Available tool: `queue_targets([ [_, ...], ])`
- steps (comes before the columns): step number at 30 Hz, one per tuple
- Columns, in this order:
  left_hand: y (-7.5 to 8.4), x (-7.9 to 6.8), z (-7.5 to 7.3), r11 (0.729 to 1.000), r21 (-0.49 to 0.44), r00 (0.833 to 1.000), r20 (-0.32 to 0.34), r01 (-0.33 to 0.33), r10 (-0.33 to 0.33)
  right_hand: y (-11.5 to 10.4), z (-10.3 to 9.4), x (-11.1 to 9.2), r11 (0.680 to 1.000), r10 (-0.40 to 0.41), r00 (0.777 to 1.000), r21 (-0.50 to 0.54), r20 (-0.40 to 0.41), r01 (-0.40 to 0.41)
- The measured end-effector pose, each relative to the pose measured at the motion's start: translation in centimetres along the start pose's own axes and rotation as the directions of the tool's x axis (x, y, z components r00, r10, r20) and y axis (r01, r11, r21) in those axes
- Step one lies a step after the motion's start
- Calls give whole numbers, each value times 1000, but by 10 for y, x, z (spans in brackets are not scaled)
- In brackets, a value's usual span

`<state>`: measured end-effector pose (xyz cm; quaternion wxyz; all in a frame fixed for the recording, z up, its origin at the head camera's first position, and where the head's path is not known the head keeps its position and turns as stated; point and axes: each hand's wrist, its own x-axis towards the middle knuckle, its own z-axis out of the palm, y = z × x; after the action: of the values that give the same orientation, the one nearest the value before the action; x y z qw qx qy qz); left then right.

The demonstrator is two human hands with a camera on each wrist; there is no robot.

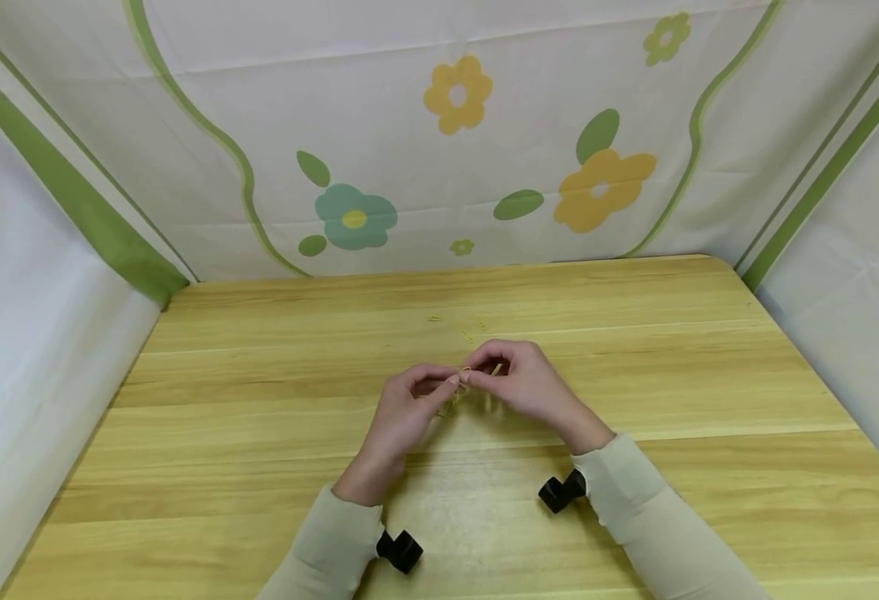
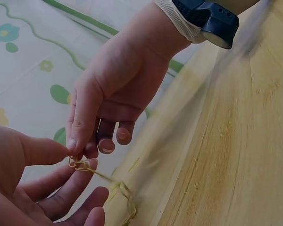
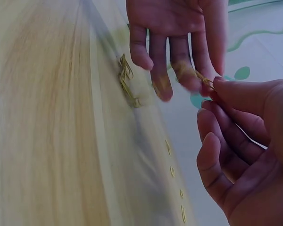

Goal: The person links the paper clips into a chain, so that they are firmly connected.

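In the head view, the left hand [image 1: 407,408] and the right hand [image 1: 525,379] meet tip to tip over the middle of the table. Between their thumbs and fingers is a thin yellow loop, apparently a rubber band [image 2: 78,163], which both hands pinch. From it a strand of linked yellow bands [image 2: 127,193] trails down toward the wood. The right wrist view shows the strand's tangled loops [image 3: 126,82] beneath the left hand's loosely spread fingers. Exactly how the loops join at the fingertips is too small to tell.
Several loose yellow bands, one of them [image 1: 434,318] among others, lie on the wooden table [image 1: 222,433] beyond the hands. A white flower-printed cloth [image 1: 402,150] rises behind the table, with pale cloth at both sides. Each sleeved wrist carries a black camera [image 1: 402,550].
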<state>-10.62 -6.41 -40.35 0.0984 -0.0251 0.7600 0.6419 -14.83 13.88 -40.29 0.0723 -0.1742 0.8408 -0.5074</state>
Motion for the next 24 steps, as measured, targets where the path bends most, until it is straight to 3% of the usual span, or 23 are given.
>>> queue_targets([
  [5,-1,0,0,999,-27,1000,-10,25,-25,6,-4,2,999,35,999,11,0,-35],
  [8,0,0,-1,999,-38,999,-24,28,-29,12,-13,5,996,77,995,41,-57,-75],
  [15,0,2,-6,997,-81,996,-85,12,-19,26,-33,16,974,221,940,16,-261,-225],
  [19,0,3,-8,994,-107,994,-106,4,-16,33,-34,24,957,261,933,-62,-249,-284],
  [24,1,4,-9,992,-125,993,-116,-5,-9,39,-32,34,940,255,937,-167,-236,-298],
])
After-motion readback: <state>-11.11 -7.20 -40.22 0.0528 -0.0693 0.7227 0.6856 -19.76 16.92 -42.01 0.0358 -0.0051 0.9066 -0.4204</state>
